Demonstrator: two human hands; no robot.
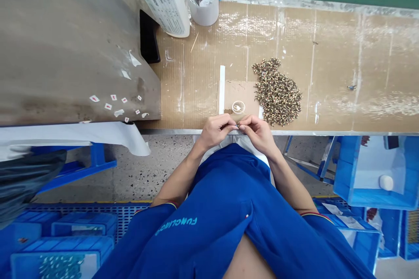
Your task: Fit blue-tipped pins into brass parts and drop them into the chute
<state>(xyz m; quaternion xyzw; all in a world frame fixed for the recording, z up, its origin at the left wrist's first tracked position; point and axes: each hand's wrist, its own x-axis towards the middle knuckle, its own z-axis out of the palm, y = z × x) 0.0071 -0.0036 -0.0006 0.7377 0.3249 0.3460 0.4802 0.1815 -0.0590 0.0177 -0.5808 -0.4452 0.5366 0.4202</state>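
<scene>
My left hand (216, 130) and my right hand (258, 133) meet at the table's front edge, thumbs and fingertips pinched. Between them is a tiny dark piece (238, 125), too small to name, which looks like those in the pile. Both hands seem to grip it. Just beyond my fingers, a small round clear dish (238, 107) with a little whitish bit inside sits on a cardboard piece (242, 91). A large pile of small dark and yellowish pieces (278, 93) lies right of the cardboard. A white strip (222, 89) runs along the cardboard's left side.
At the back stands a tape-roll tub (204, 11) with scraps, beside a white labelled container (166, 4). A toothpick (194, 42) lies nearby. Small paper scraps (113, 97) dot the metal surface at left. Blue crates (343, 183) stand below on both sides.
</scene>
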